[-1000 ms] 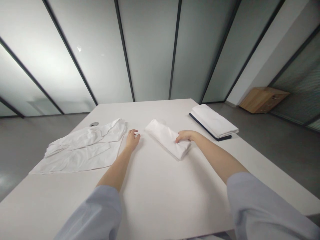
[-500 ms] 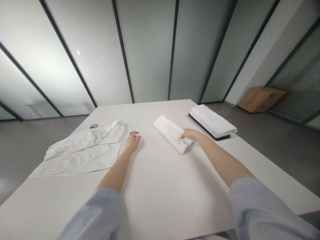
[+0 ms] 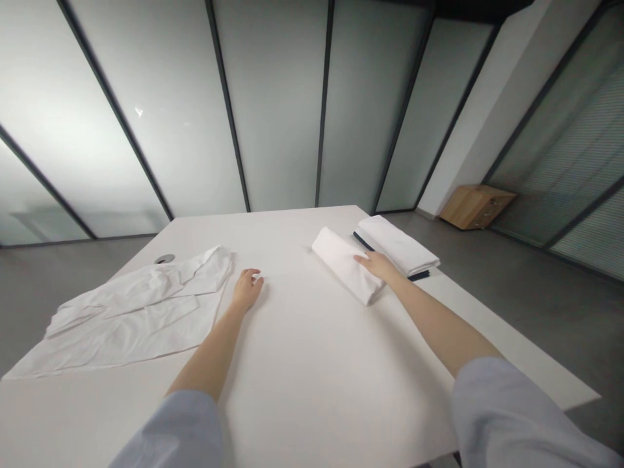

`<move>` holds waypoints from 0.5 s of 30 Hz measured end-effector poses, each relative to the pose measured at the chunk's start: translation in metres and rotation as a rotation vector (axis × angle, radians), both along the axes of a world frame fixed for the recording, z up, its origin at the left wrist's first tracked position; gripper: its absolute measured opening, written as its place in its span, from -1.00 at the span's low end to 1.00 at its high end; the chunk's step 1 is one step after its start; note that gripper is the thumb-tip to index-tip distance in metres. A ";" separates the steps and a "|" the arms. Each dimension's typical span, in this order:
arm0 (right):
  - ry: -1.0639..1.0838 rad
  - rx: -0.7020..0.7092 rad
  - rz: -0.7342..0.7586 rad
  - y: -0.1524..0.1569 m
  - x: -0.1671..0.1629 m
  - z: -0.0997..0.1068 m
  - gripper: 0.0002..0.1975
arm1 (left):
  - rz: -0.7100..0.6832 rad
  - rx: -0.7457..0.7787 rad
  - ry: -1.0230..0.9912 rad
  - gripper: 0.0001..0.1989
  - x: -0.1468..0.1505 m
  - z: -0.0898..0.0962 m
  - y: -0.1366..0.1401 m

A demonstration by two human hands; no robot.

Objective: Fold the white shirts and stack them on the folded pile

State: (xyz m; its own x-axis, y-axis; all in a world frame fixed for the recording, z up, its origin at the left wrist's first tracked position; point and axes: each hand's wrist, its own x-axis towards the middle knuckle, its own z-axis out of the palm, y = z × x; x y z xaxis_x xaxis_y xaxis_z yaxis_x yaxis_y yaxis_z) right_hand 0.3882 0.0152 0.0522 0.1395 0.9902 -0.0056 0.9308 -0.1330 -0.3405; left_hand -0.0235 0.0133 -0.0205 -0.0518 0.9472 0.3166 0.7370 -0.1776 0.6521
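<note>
A folded white garment (image 3: 345,263) lies at an angle right of the table's middle. On its right-hand part is my right hand (image 3: 377,265), with thumb and fingers gripping the fabric. My left hand (image 3: 247,290) hovers just over or rests on the bare tabletop, holding nothing, its fingers loosely curved and apart. To the left of it a wrinkled white garment (image 3: 146,305) is spread out flat. Close behind my right hand sits a stack of folded white cloth (image 3: 400,244), with a dark folded piece (image 3: 419,276) showing beneath it.
The white table (image 3: 302,377) stretches out in front of me, with a round grey cable grommet (image 3: 164,259) near its left edge. Frosted glass panels (image 3: 273,104) stand behind it. A wooden cabinet (image 3: 475,206) is on the floor at the right.
The folded garment has slid rightward with my right hand, toward the stack, and now overlaps the stack's near side in view. The left hand stays about where it was. The camera view has shifted right.
</note>
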 end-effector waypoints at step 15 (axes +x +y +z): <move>0.115 0.251 -0.345 0.001 0.121 0.086 -0.54 | 0.009 -0.004 0.035 -0.76 0.000 -0.001 -0.003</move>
